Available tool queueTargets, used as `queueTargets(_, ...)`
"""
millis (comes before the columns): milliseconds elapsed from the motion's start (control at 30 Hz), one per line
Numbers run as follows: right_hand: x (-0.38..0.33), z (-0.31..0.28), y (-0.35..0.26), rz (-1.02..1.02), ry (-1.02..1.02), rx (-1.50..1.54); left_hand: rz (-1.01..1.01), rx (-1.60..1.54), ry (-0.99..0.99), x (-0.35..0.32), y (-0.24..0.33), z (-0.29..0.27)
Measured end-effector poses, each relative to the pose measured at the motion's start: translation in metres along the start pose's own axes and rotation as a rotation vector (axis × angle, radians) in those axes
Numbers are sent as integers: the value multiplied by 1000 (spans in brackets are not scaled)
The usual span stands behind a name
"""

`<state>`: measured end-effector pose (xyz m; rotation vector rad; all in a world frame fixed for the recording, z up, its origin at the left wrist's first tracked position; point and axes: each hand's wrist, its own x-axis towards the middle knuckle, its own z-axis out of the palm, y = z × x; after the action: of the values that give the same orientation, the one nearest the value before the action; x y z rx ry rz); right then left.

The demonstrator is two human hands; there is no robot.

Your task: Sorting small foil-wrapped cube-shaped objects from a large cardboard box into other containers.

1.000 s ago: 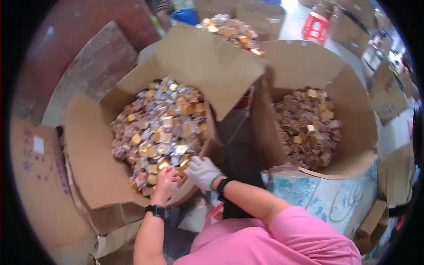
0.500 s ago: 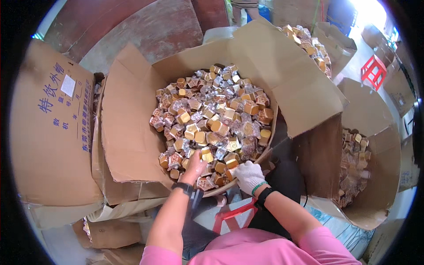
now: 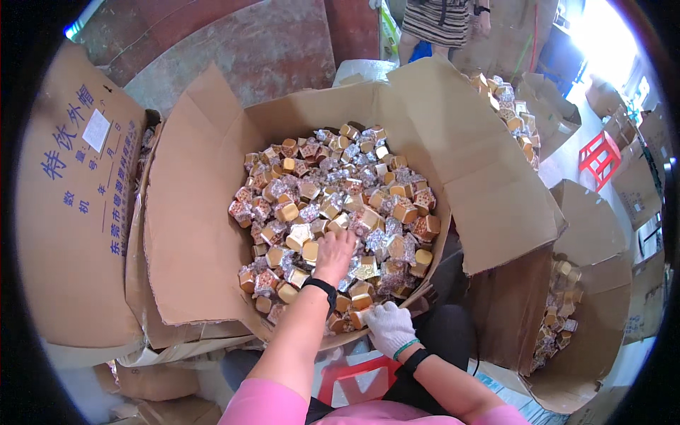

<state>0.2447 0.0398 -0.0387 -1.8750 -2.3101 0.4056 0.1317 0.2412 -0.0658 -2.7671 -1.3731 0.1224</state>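
the left hand (image 3: 334, 253) is bare and reaches down into the big cardboard box (image 3: 198, 234). its fingers are curled into the pile of little wrapped cups (image 3: 333, 205), but i cannot tell if it has one pinched. the right hand (image 3: 388, 327) wears a white glove and rests on the near edge of the box, maybe touching a cup there. another box (image 3: 567, 312) with cups sits to the right.
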Motion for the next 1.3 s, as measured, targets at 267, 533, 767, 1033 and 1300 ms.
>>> queueTargets(267,2,-6,-3,-24,48,9,-459,-620,-64,-67,-42,-3)
queueTargets(533,-1,-1,-9,-6,2,-10,-63,-686,-272,-251,-1,10)
queueTargets(767,-6,6,-13,11,25,-47,-182,-351,-115,-261,25,8)
queueTargets(1033,-6,4,-17,20,-20,-82,-204,-446,-192,-253,15,21)
queueTargets(1300,-6,0,-18,44,-75,-86,-202,-442,-288,-248,16,12)
